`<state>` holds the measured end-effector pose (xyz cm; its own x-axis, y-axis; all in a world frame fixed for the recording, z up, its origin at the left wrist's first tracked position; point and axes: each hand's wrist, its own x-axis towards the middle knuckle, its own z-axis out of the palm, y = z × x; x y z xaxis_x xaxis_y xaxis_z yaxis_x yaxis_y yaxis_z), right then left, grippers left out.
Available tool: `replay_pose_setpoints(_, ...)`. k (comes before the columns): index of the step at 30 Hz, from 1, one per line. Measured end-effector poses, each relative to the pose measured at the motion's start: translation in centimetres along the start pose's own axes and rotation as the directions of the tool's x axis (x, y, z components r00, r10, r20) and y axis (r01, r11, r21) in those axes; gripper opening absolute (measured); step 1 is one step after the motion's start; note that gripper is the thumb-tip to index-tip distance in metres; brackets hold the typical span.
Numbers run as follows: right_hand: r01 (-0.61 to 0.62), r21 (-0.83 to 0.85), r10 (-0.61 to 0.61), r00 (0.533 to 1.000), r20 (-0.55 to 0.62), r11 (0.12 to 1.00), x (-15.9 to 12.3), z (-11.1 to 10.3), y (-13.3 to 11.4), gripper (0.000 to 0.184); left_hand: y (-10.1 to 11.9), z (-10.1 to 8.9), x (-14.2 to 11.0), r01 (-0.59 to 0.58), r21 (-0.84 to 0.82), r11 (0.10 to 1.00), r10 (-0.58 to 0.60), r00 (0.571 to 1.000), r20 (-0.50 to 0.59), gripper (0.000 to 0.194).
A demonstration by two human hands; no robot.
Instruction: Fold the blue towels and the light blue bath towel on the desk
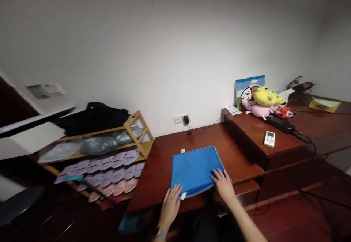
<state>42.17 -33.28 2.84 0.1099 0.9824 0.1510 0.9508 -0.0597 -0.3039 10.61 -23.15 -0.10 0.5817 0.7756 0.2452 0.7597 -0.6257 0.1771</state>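
Observation:
A folded blue cloth (196,169) lies flat on the dark red wooden desk (164,154), with layers showing along its near edge. White tags stick out at its far left edge and near left corner. My left hand (171,201) rests on the near left corner, its fingers stretched out over the cloth. At the near right corner, my right hand (223,185) has its fingers spread on top. Both thumbs are hard to make out. A watch (162,232) is on my left wrist.
To the right, a raised desk section (252,136) holds a remote control (269,139), a power adapter (282,125), plush toys (263,103) and a picture (249,88). Left stands a wooden rack (139,132) with slippers (109,165) and a black bag (95,117). A plug (186,119) sits in the wall.

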Motion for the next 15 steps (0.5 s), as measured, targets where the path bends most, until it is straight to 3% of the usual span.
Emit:
replay_pose_setpoints(4, 0.048, -0.050, -0.049, 0.998, -0.029, 0.998, -1.1, 1.2, -1.0, 0.061, 2.4, -0.5, -0.5, 0.046, -0.040, 0.998, -0.042, 0.996, 0.084, 0.071)
replay_pose_setpoints(7, 0.078, -0.054, -0.077, 0.997, 0.026, 0.995, -1.4, 2.9, -3.0, 0.080, 2.6, 0.1, -1.1, 0.101, -0.092, 0.991, -0.095, 0.993, 0.070, 0.074)
replay_pose_setpoints(9, 0.048, -0.047, -0.046, 0.998, 0.039, 0.998, -1.4, 3.0, -4.4, 0.079, 2.6, 0.1, -1.4, 0.123, -0.125, 0.985, -0.115, 0.991, 0.069, 0.072)
replay_pose_setpoints(12, 0.046, 0.009, -0.046, 0.999, -0.008, 0.999, -1.5, 1.0, -5.7, 0.065, 3.3, -0.9, -1.6, 0.134, -0.163, 0.977, -0.123, 0.989, 0.076, 0.063)
replay_pose_setpoints(15, 0.113, 0.060, -0.108, 0.991, -0.081, 0.992, -2.0, -2.8, -5.3, 0.053, 5.4, -3.5, -1.5, 0.152, -0.142, 0.978, -0.146, 0.988, 0.050, 0.050)
